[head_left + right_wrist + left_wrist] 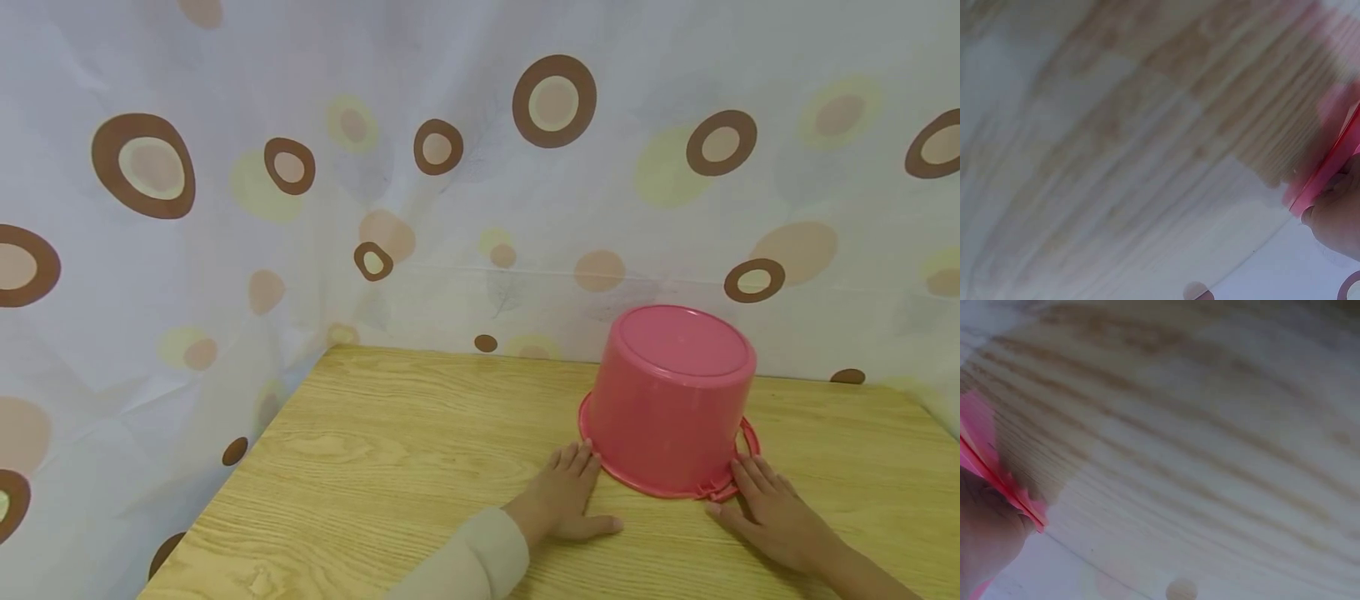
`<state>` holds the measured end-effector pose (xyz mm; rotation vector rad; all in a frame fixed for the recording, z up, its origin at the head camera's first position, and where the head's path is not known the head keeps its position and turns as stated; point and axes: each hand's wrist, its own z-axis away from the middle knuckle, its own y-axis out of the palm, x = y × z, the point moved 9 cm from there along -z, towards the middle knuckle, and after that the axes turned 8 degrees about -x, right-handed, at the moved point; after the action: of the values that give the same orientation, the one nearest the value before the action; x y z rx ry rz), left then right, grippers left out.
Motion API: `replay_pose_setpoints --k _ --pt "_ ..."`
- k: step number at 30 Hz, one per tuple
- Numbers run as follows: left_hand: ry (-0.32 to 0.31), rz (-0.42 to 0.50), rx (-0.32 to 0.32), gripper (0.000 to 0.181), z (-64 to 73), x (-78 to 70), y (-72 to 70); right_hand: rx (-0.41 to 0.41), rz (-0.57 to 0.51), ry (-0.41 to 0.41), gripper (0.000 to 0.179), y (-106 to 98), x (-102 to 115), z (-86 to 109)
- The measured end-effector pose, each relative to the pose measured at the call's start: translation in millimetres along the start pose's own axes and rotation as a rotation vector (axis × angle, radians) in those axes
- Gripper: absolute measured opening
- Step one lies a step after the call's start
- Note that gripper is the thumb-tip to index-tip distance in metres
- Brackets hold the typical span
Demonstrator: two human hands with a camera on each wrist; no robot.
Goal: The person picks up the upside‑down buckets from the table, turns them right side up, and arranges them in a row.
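A pink plastic bucket (671, 417) stands upside down on the wooden table, its round base facing up and its rim on the tabletop. My left hand (564, 498) lies at the rim's near left side, fingers straight and fingertips touching it, thumb spread to the right. On the near right side my right hand (772, 515) has its straight fingers against the rim and the bucket's handle (752, 437). Both wrist views catch only part of a hand beside the pink rim (1004, 481); in the right wrist view the rim (1329, 165) runs along the right edge.
The light wood-grain table (405, 433) extends to the left of the bucket and in front of it. A white sheet with brown and beige circles (465, 200) hangs behind the table and along its left side, close behind the bucket.
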<state>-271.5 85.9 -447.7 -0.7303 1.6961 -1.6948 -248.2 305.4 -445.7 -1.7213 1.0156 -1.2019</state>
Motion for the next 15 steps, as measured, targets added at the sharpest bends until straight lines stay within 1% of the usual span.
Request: replay_pose_setpoints --k 7,15 --pt "-0.005 0.009 0.0 0.086 6.0 2.9 -0.9 0.001 -0.032 -0.008 0.078 2.7 4.2 -1.3" --pt "-0.012 0.013 0.001 0.084 10.0 6.6 -2.8 -0.009 -0.042 -0.033 0.078 4.3 9.6 -4.9"
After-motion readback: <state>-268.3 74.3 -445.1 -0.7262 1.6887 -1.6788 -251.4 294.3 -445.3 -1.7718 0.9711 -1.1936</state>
